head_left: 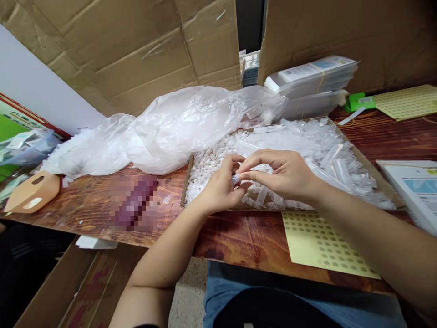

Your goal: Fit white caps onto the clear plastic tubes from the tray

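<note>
Pinching a small clear plastic tube [235, 178] between both hands over a shallow cardboard tray [186, 182] on the tabletop [239, 237].

Left hand [220, 189] and right hand [282, 175] are meeting fingertip to fingertip, both closing on the tube, which is looking light, stiff and slippery, best gripped at its ends. White caps [208, 166] and more tubes [334, 168] are filling the tray; a yellow sticker sheet [324, 246] is lying nearby.

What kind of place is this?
Probably a small packing or assembly workshop: a tray heaped with clear plastic tubes, sticker sheets, and bundled packets between cardboard walls.
</note>
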`<state>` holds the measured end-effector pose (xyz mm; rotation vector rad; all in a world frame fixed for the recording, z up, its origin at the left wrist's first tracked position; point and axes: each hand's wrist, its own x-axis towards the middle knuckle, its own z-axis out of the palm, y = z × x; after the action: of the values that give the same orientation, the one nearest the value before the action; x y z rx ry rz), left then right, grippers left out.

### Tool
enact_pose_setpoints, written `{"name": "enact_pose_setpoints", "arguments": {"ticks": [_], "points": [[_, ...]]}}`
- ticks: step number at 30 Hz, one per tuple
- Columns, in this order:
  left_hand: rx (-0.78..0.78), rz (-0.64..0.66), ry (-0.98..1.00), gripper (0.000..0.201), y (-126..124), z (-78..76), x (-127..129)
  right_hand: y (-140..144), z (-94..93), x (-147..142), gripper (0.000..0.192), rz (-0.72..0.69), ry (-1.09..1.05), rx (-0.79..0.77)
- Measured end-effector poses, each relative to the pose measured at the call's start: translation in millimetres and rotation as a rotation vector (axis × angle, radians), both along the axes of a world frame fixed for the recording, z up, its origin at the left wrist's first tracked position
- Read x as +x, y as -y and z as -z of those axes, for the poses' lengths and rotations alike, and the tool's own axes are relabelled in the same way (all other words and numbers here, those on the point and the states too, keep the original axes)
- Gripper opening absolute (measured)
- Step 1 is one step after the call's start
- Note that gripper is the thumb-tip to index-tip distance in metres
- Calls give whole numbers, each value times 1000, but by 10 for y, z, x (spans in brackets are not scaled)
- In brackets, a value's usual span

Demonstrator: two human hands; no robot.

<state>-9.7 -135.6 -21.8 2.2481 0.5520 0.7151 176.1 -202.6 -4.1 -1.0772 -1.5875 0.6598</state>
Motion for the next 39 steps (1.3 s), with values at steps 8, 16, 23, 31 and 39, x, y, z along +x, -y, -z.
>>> {"name": "enact_pose_setpoints", "arguments": {"ticks": [8, 16, 23, 31, 39], "points": [[-788, -49, 305, 60, -87, -168, -23, 147, -316, 219, 9, 190, 32, 383], [-779, -207, 281, 69, -7, -99, 102, 93, -223, 94, 17, -49, 202, 522], [-742, -278, 248, 66, 93, -139, 139, 91, -151, -2, 21, -68, -53, 70], [-406, -365, 309, 56, 121, -132, 117, 171, -50, -212, 38, -34, -238, -41], [81, -570, 306, 50, 48, -64, 93, 93, 97, -343, 37, 122, -407, -176]]}}
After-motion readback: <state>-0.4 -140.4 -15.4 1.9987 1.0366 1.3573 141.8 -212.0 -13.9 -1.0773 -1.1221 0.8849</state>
